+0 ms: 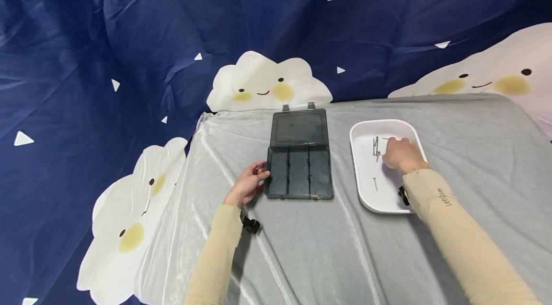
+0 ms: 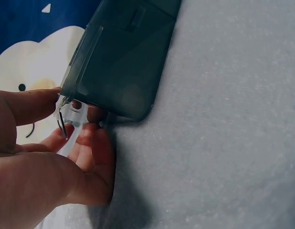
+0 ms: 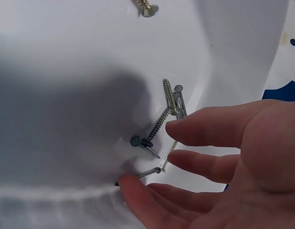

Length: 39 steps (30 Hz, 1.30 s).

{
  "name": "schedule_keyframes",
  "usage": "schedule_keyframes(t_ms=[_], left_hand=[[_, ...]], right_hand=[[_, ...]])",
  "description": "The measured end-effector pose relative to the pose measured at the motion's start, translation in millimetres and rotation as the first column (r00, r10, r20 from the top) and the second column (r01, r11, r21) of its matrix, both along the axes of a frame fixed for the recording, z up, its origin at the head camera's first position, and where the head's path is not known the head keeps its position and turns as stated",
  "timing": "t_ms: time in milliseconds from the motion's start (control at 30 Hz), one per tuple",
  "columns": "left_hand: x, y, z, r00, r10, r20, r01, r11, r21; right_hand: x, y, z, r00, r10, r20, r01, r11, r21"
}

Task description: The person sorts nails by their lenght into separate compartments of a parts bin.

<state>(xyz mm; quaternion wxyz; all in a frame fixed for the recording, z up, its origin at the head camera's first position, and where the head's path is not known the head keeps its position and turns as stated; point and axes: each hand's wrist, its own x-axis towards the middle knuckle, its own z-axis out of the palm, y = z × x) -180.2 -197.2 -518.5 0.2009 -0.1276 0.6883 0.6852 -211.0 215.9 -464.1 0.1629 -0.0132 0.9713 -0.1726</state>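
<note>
A dark translucent compartment box (image 1: 277,166) lies with its lid (image 1: 299,127) raised at the back. My left hand (image 1: 247,185) grips its left side, thumb at the rim and fingers bent against the wall, as the left wrist view of the box (image 2: 123,67) shows. One nail (image 1: 313,184) slants in the right compartment. My right hand (image 1: 403,155) reaches down into a white tray (image 1: 364,192). In the right wrist view its fingers are spread beside screws (image 3: 169,95) and nails, one fingertip right at a nail (image 3: 148,172). Nothing shows between thumb and fingers.
A separate screw (image 1: 375,184) lies nearer the front of the tray. Grey cloth (image 1: 302,242) with folds covers the table. Behind it hangs a dark blue curtain (image 1: 172,22) with cloud and triangle prints.
</note>
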Motion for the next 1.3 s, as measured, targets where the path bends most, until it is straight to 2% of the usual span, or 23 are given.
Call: schedule_keyframes(t_ms=[300,633,933,1300], left_hand=[[1.4,-1.2,-0.7,1.0,0.002,0.001,-0.002,1.0,-0.021],[2.0,-1.1,-1.5,1.0,0.001,0.006,-0.001,1.0,-0.003],[0.8,-0.8,-3.5,1.0,-0.001,0.006,0.001,1.0,-0.004],[1.0,0.8,1.0,1.0,0.009,0.009,-0.009,1.0,-0.015]], right_hand=[[0.2,-3.5,-5.4,1.0,0.014,0.012,-0.015,1.0,0.016],[-4.0,-2.9,-9.9,0.998,0.001,-0.06,-0.001,1.0,0.006],[-1.4,0.1,-12.5,0.992,-0.035,-0.118,0.034,0.999,-0.012],[-4.4,3.0,-14.6,0.995,-0.079,-0.063,0.078,0.997,-0.015]])
